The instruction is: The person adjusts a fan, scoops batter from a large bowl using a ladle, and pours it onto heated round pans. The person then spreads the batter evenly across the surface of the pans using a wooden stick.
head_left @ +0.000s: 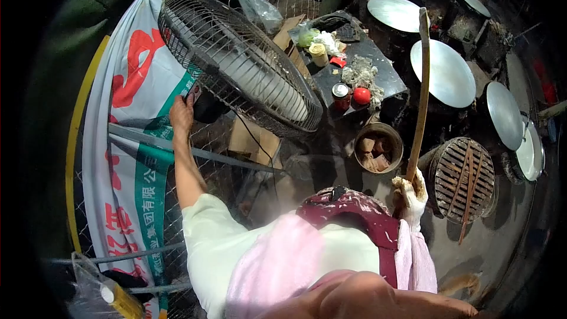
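A large caged fan [236, 62] stands in front of me on the left, tilted. My bare left hand [182, 112] reaches to the back of it, with fingers closed at the dark motor housing [208, 105]; the exact part they grip is partly hidden. In a whitish work glove, my right hand [411, 201] is wrapped round the lower end of a long wooden stick [424, 94], which points upright and away from me. Just left of that glove, a round container [379, 147] holds several brownish chunks.
A dark table [384, 62] carries a can [341, 95], a red round object [361, 95] and a yellowish cup [318, 54]. Several shiny round pans [443, 74] line the right. A slatted round grate [463, 180] stands near my right. A printed banner [133, 159] hangs on the left fence.
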Demonstrator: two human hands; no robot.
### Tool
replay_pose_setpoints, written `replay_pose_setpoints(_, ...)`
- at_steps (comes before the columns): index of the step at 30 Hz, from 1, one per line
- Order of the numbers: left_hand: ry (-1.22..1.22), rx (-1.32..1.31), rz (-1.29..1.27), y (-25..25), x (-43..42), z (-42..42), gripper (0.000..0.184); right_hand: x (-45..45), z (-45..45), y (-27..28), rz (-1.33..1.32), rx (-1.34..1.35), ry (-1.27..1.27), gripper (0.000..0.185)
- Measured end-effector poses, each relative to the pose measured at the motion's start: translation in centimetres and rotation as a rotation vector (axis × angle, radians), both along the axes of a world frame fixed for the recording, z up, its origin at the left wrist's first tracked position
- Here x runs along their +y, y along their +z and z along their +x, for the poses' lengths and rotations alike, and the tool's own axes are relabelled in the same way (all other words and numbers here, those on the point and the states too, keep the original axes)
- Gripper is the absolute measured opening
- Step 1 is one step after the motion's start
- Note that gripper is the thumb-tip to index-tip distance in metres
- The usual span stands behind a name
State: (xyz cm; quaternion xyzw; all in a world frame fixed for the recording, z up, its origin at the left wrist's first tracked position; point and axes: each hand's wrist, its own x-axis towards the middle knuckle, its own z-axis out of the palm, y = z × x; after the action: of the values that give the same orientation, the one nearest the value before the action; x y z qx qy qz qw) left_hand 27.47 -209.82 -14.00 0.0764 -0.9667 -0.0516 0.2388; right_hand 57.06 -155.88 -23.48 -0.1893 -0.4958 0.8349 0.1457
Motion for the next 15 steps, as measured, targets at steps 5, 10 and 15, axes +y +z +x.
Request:
replay_pose_setpoints(5,-0.092,0.158,-0.067,-1.3,-0.1,0.4,0.04,-0.9,-0.3,0.4,0.031,-0.018,-0.02,0.045)
replay_pose_setpoints(10,-0.08,0.158,-0.006,-1.5,0.1,0.3,0.038,-2.0,-3.6,2.8,0.192,0.258,0.05,0.054)
replay_pose_setpoints(15,-0.023,0.143,0.022,-1.1,0.7,0.7,0.038,-7.1,-8.5,9.1,0.376,0.306,0.274,0.084)
